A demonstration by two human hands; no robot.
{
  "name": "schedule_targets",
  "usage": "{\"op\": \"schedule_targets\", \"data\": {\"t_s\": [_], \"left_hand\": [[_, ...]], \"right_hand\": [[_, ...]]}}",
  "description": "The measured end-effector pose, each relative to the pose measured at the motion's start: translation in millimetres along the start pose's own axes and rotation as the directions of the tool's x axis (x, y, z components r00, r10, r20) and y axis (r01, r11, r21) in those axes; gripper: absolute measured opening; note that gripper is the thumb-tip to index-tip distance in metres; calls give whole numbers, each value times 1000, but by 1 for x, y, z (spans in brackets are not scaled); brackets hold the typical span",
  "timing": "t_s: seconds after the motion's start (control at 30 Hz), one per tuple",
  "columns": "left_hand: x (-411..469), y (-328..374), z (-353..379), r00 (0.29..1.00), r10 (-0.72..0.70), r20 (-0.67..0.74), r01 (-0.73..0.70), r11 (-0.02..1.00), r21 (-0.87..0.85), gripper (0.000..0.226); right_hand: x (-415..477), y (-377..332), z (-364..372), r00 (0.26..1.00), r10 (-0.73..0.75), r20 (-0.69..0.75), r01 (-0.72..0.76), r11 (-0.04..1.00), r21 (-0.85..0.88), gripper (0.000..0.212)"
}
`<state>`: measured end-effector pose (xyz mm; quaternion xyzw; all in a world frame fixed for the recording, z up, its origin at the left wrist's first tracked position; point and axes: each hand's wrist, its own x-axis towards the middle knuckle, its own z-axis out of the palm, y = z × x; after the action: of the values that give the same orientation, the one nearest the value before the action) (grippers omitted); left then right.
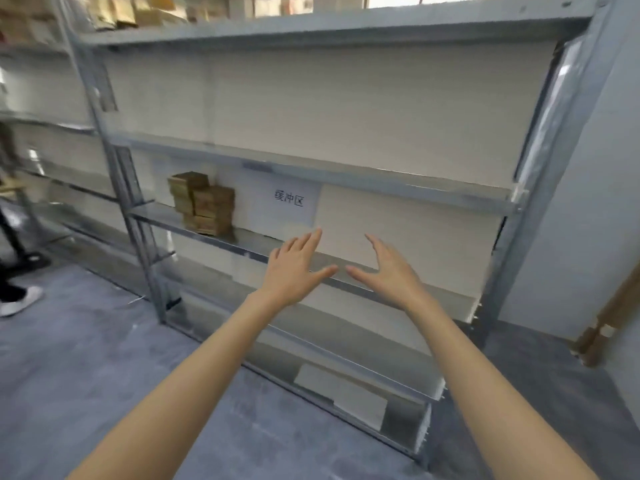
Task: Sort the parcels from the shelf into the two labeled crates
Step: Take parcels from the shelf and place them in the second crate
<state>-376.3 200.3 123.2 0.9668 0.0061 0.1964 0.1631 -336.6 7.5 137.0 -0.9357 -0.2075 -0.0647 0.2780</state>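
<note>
Brown cardboard parcels point(202, 207), small blocks piled in a stack, sit near the left end of the third board of the grey metal shelf rack point(221, 239). They stand back from the board's front edge, close to the white wall behind. The stack looks like two uneven columns side by side and is taller than it is wide, so its long axis is upright. The picture is too soft to count the pieces.

Both hands are out in front of the same board, towards its middle. The parcels lie to their left and further in. The left hand point(294, 268) is the nearer of the two. The right hand point(388, 271) is just beside it, further from the stack, and the two thumbs almost meet. A white paper sign with black characters point(289, 202) hangs on the wall between the stack and the hands.

Neither hand holds anything. The fingers are straight and lightly spread, and the backs face the camera. I cannot tell whether the hands touch the board's front edge or hover before it.

The next reach probably calls for a sideways shift to the left along the board, with the left hand leading, then a grasp from both sides of the upright pile. Lifting the whole pile at once could spill the upper pieces. The two labeled crates are not in view.
</note>
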Motion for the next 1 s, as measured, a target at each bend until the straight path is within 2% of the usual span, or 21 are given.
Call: {"op": "schedule_targets", "data": {"t_s": [0.27, 0.47, 0.7, 1.0], "left_hand": [[20, -200, -71, 985, -154, -82, 159, 985, 63, 81], [35, -299, -99, 959, -256, -119, 265, 962, 69, 83], [64, -378, -92, 923, -356, -143, 364, 931, 27, 84], [177, -476, -66, 923, -360, -138, 359, 933, -28, 85]], "right_hand": [[114, -142, 118, 986, -144, 80, 136, 986, 97, 81], [177, -217, 175, 965, -229, 127, 211, 967, 140, 80], [254, -267, 236, 935, -314, 164, 290, 944, 156, 80], [408, -283, 314, 941, -298, 162, 270, 947, 176, 80]]}}
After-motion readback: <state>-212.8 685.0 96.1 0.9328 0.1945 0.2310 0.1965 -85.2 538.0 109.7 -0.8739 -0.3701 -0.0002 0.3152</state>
